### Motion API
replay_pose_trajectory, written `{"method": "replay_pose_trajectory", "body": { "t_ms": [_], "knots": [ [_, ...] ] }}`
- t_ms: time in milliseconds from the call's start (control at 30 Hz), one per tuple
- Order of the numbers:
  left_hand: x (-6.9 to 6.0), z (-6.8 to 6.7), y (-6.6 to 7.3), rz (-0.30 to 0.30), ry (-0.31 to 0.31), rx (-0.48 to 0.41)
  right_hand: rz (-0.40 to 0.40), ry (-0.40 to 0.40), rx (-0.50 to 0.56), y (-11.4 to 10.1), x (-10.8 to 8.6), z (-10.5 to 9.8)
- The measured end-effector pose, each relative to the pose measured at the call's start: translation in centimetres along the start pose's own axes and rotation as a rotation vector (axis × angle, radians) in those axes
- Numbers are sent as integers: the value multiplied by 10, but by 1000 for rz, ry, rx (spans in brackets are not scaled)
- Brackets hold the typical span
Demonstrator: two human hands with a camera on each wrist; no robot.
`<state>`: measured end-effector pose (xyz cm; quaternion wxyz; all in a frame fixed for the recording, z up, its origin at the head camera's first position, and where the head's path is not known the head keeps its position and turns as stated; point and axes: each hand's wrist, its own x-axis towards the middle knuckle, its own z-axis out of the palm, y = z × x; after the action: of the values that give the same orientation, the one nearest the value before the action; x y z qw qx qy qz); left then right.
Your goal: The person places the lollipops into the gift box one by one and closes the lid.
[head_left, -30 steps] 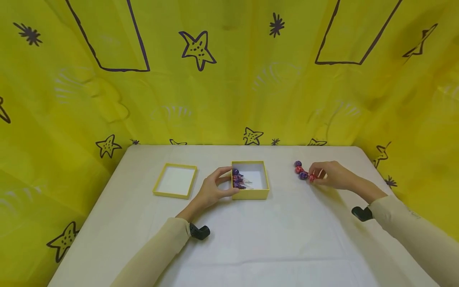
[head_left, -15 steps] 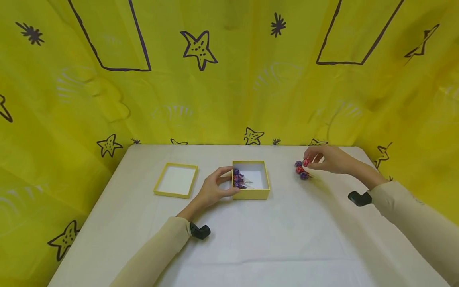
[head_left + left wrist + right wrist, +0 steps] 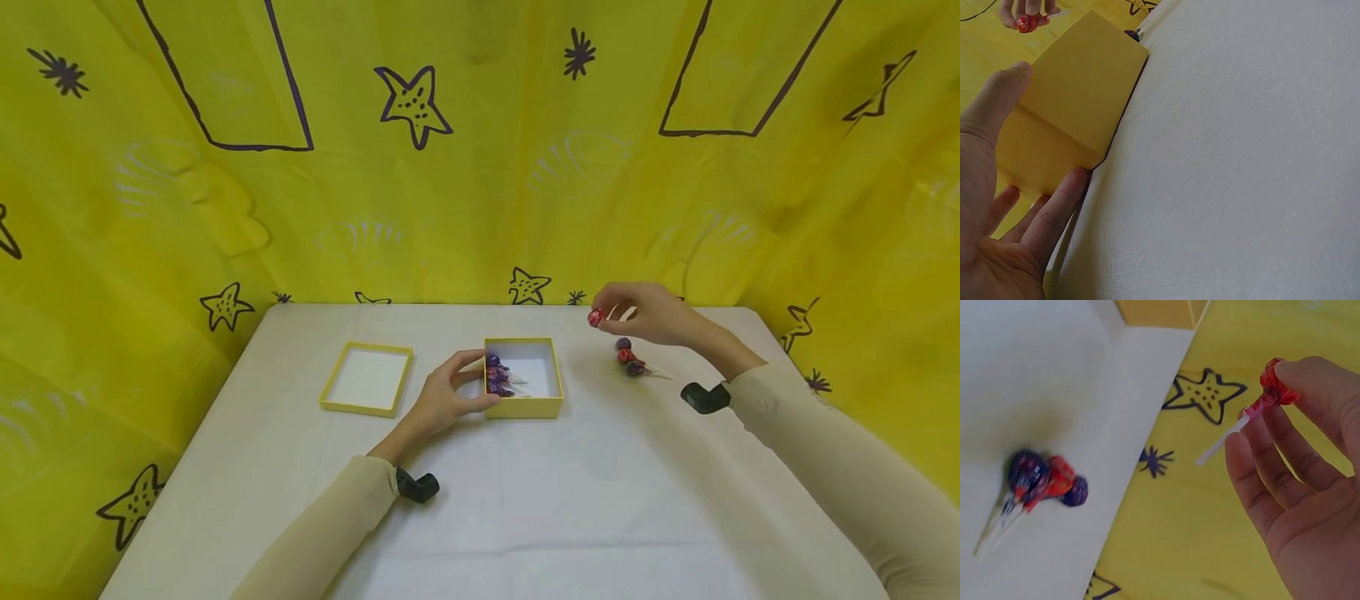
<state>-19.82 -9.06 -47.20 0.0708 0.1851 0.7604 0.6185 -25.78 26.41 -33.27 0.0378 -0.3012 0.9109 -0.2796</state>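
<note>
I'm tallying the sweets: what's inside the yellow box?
Wrapped lollipops, purple and reddish, lie inside the yellow box along the side the left hand holds. Their overlap hides the exact count, and the near wall covers the floor just behind it.

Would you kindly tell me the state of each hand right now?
Left hand: holding the box at its left side.
Right hand: pinching a red lollipop, raised in the air.

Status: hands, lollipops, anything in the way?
Right hand pinches red lollipop, raised off table.
Left hand holds open yellow box, some lollipops inside.
Three more lollipops on table.
No obstruction visible between red lollipop and yellow box.
</note>
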Motion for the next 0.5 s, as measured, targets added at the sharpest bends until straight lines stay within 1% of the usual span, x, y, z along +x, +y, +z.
{"method": "replay_pose_trajectory", "body": {
  "t_ms": [233, 500],
  "knots": [
    [-1, 0, -1, 8, -6, -2, -19, 14, 63, -15, 21, 15],
    [-1, 0, -1, -10, 17, 31, -51, 7, 143, -29, 41, 36]
  ]
}}
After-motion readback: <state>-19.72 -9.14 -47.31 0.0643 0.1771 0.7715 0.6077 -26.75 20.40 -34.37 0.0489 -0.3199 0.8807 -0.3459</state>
